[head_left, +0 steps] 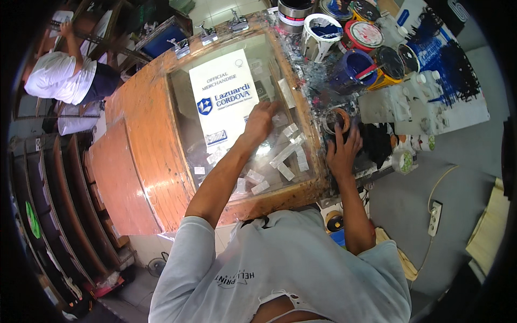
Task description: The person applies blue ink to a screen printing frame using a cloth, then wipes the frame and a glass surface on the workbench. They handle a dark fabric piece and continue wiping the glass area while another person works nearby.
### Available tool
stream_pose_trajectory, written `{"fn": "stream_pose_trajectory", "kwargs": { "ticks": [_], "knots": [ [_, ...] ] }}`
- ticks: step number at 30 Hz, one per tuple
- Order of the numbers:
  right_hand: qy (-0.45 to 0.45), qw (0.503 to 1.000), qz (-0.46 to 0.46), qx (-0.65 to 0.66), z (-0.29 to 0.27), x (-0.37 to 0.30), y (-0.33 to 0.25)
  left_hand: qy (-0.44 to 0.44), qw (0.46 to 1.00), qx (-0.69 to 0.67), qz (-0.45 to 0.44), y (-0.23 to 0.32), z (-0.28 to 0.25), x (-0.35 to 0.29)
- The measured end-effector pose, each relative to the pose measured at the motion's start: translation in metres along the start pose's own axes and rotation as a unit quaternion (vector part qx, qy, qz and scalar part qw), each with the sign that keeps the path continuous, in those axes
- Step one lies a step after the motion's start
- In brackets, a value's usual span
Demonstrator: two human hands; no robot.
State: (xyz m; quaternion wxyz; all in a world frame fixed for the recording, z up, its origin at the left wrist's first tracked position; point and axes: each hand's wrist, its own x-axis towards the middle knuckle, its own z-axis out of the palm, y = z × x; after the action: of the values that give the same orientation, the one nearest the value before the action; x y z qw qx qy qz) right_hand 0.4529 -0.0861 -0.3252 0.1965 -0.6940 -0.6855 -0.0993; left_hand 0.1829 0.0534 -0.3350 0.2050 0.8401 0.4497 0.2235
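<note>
My left hand (260, 120) lies flat, fingers spread, on a glass-topped frame (183, 110) with a wooden border, beside a white printed sheet (223, 102) under the glass. Short strips of tape (285, 156) are stuck across the glass below the hand. My right hand (343, 151) reaches to the right of the frame, its fingertips at the rim of a small round open tin (335, 119). Whether it grips the tin is unclear.
Several open paint cans (355, 67) with blue, red and black ink crowd the far right beside a stained work surface (420, 102). Another person in a white shirt (59, 78) works at far left. Wooden shelves (59, 215) run along the left; a power strip (434, 217) lies on the floor.
</note>
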Motion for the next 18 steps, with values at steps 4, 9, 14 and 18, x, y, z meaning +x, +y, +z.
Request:
{"fn": "stream_pose_trajectory", "kwargs": {
  "ticks": [4, 9, 14, 18],
  "knots": [
    [-0.126, 0.978, 0.011, 0.164, -0.004, -0.031, -0.017, -0.06, 0.998, -0.016, 0.01, 0.013, -0.012, -0.009],
    [-0.118, 0.954, 0.007, 0.276, 0.006, -0.073, -0.049, 0.001, 0.993, -0.04, 0.114, 0.002, -0.011, -0.04],
    [-0.161, 0.962, 0.072, 0.206, 0.004, -0.081, -0.056, 0.253, 0.96, -0.118, -0.009, 0.023, -0.102, -0.05],
    [-0.167, 0.971, 0.082, 0.147, 0.011, -0.081, -0.057, 0.279, 0.878, -0.312, -0.231, -0.005, -0.184, -0.118]
  ]
}}
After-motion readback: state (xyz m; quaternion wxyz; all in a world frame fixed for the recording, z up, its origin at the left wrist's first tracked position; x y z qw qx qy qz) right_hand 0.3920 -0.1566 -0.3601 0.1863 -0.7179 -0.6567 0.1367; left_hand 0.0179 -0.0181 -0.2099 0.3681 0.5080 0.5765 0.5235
